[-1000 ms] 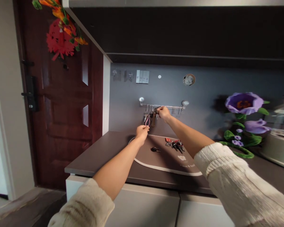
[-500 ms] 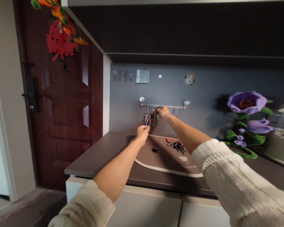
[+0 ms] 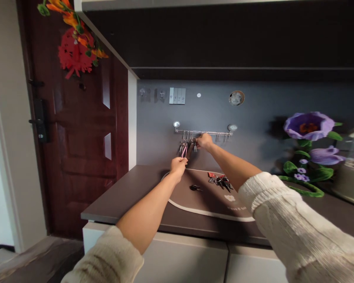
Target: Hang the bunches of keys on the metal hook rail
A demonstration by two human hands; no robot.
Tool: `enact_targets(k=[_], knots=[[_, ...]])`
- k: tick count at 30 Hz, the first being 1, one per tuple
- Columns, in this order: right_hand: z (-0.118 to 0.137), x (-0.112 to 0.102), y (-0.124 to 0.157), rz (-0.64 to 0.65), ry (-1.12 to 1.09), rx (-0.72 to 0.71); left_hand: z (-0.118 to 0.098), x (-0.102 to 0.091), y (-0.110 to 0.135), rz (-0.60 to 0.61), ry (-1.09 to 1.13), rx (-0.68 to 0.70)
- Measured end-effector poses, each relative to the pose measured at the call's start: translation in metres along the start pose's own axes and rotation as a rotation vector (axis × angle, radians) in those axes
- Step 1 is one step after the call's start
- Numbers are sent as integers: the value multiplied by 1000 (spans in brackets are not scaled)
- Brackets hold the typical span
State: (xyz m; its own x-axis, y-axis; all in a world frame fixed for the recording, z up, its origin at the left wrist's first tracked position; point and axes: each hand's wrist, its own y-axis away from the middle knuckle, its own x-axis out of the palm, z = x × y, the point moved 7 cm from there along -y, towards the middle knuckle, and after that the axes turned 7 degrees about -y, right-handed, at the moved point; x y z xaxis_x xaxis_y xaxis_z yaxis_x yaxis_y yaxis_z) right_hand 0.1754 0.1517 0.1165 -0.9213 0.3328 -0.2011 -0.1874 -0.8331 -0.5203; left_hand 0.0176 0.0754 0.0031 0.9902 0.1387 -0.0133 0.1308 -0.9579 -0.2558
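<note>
A clear hook rail (image 3: 205, 133) is fixed to the grey back wall, with several keys (image 3: 182, 147) hanging from its left hooks. Below them my left hand (image 3: 178, 166) is closed in a pinch on the lower end of a pink strap (image 3: 185, 150) that hangs among the keys. Up at the rail, my right hand (image 3: 205, 141) has its fingers closed around a bunch of keys (image 3: 195, 146) just under the hooks. The exact grip of the right fingertips is too small to make out. Hooks right of this hand carry nothing.
On the counter (image 3: 112, 192) lies a brown mat (image 3: 200, 204) holding a small dark key (image 3: 195, 188) and a bunch of keys with a red tag (image 3: 221, 182). Purple fabric flowers (image 3: 309, 126) stand to the right. A dark cabinet (image 3: 224, 35) overhangs; a red-brown door (image 3: 76, 157) is left.
My right hand has stayed by the rail, with the keys at its fingertips shifting slightly. My left hand keeps hold of the pink strap, nearly still.
</note>
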Motion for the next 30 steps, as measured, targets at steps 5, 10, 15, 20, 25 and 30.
enact_targets(k=[5, 10, 15, 20, 25, 30], knots=[[-10, -2, 8, -54, 109, 122, -1, 0, 1, 2, 11, -4], [-19, 2, 8, -67, 31, 107, -2, -1, 2, -6, 5, -4], [-21, 3, 14, -74, 40, 129, -2, -1, 2, 4, -6, -14], [-17, -1, 29, -62, 23, 142, -2, -2, 2, 2, 12, -13], [-10, -7, 46, -44, -11, 124, -4, -4, 5, 35, 9, -13], [-5, -10, 70, 33, -84, 117, -3, -4, 4, 103, -19, -25]])
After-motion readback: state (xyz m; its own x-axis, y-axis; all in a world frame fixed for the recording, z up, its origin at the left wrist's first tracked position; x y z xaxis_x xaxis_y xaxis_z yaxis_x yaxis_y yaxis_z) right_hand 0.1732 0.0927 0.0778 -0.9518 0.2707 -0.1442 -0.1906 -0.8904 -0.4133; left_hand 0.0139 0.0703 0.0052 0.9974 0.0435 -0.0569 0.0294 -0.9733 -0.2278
